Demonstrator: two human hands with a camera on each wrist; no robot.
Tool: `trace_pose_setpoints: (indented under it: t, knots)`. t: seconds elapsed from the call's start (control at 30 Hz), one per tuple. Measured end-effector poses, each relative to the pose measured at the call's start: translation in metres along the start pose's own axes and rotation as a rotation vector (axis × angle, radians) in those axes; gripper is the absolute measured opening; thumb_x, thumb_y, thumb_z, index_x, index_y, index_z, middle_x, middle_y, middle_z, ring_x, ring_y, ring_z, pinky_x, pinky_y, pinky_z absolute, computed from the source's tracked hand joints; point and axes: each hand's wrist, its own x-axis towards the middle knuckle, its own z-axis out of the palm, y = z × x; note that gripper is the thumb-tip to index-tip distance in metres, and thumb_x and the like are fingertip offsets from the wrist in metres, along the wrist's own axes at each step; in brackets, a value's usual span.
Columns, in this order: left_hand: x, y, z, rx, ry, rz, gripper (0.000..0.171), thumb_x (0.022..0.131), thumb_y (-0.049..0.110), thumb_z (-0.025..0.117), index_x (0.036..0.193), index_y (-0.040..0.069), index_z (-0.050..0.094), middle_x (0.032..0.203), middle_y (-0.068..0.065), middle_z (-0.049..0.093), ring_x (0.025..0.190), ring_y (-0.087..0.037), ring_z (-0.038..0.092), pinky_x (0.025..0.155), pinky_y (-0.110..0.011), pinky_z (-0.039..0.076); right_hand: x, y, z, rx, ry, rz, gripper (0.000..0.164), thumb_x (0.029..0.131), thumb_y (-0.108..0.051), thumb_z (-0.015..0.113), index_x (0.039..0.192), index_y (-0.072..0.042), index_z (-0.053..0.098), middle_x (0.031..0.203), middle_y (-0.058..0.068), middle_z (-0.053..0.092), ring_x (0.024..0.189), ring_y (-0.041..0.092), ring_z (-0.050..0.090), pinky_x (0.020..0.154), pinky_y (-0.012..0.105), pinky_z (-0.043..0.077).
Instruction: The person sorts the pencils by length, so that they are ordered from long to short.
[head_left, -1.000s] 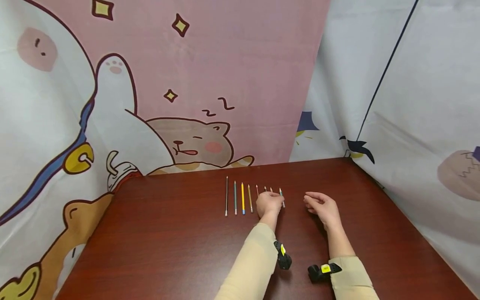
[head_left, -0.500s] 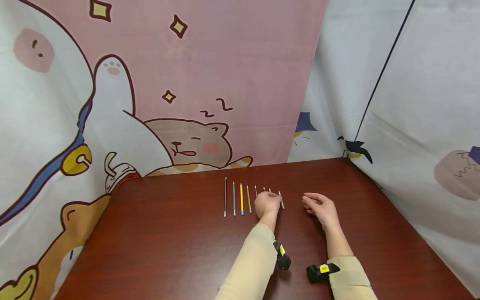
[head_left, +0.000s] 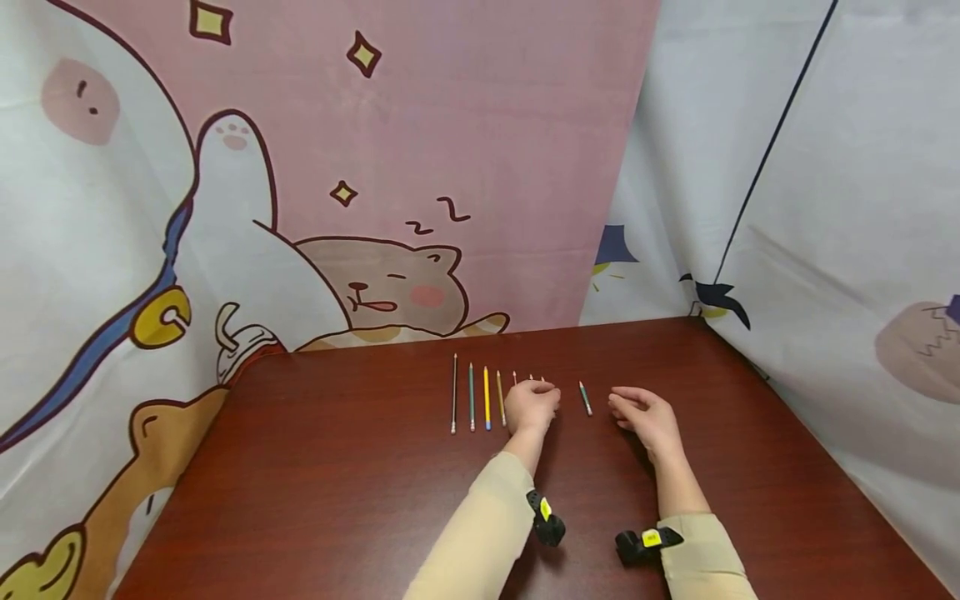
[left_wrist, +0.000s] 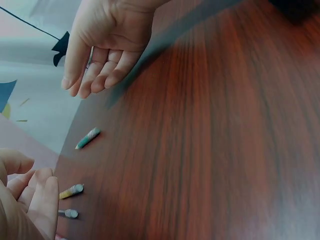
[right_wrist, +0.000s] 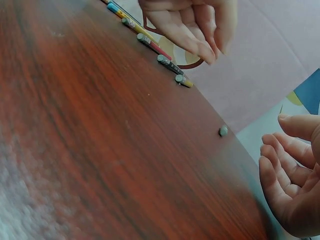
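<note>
A short green pencil (head_left: 585, 398) lies alone on the table between the hands, apart from the others. My left hand (head_left: 532, 406) hovers over the right end of a row of pencils, its fingers loosely bent with nothing between them. It partly hides a red pencil (right_wrist: 159, 47), a black pencil (right_wrist: 170, 65) and a short yellow pencil (left_wrist: 71, 191). To the right of the green pencil, my right hand (head_left: 647, 417) has its fingers relaxed and holds nothing. In the left wrist view the green pencil (left_wrist: 88, 138) sits below the right hand's fingertips.
Further left in the row lie a long dark pencil (head_left: 453, 396), a teal pencil (head_left: 472, 398), a bright yellow pencil (head_left: 487, 400) and a gold pencil (head_left: 500, 398). The brown table (head_left: 337, 500) ends at a printed cloth (head_left: 525, 167) behind and on the right side.
The short green pencil has shifted right, away from the row, and my left hand has let go of it and drawn back slightly left. My right hand stays in place.
</note>
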Motion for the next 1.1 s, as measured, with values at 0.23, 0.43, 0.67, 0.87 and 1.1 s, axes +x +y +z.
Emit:
trace_pose_setpoints:
  t: [0.23, 0.43, 0.67, 0.87, 1.1]
  knots:
    - [0.001, -0.012, -0.023, -0.241, -0.069, 0.034, 0.013, 0.084, 0.001, 0.073, 0.094, -0.006, 0.075, 0.074, -0.015, 0.072, 0.07, -0.032, 0.072, 0.059, -0.033, 0.059, 0.001, 0.001, -0.001, 0.012, 0.003, 0.004, 0.043, 0.096, -0.013, 0.066, 0.128, 0.013, 0.056, 0.089, -0.006, 0.071, 0.076, 0.006, 0.066, 0.068, 0.022, 0.056]
    - [0.001, -0.018, -0.047, -0.349, -0.099, 0.06, 0.014, 0.081, -0.003, 0.072, 0.094, -0.01, 0.074, 0.076, -0.016, 0.072, 0.062, -0.026, 0.071, 0.058, -0.034, 0.059, 0.0, 0.002, -0.002, -0.036, 0.0, 0.007, 0.046, 0.096, -0.017, 0.067, 0.13, 0.012, 0.056, 0.093, -0.004, 0.071, 0.079, 0.005, 0.065, 0.069, 0.023, 0.056]
    - [-0.003, -0.022, -0.074, -0.355, -0.142, 0.091, 0.016, 0.083, 0.0, 0.073, 0.097, -0.007, 0.075, 0.08, -0.019, 0.072, 0.072, -0.034, 0.072, 0.061, -0.035, 0.059, 0.001, 0.003, -0.002, -0.057, -0.005, -0.01, 0.047, 0.095, -0.016, 0.068, 0.13, 0.012, 0.055, 0.097, 0.0, 0.07, 0.077, 0.003, 0.064, 0.068, 0.023, 0.056]
    - [-0.007, -0.029, -0.096, -0.261, -0.154, 0.155, 0.018, 0.083, 0.003, 0.074, 0.099, -0.006, 0.075, 0.08, -0.019, 0.072, 0.072, -0.035, 0.071, 0.06, -0.03, 0.058, 0.002, 0.002, -0.002, -0.09, -0.011, -0.024, 0.045, 0.096, -0.017, 0.067, 0.129, 0.012, 0.057, 0.1, 0.004, 0.071, 0.079, 0.004, 0.064, 0.068, 0.022, 0.055]
    - [-0.013, -0.043, -0.119, -0.138, -0.149, 0.2, 0.018, 0.084, 0.006, 0.075, 0.099, -0.002, 0.077, 0.086, -0.013, 0.074, 0.071, -0.03, 0.071, 0.058, -0.023, 0.053, 0.005, 0.0, -0.004, -0.224, -0.038, -0.049, 0.043, 0.096, -0.02, 0.067, 0.128, 0.009, 0.059, 0.113, 0.02, 0.067, 0.081, 0.002, 0.063, 0.07, 0.022, 0.055]
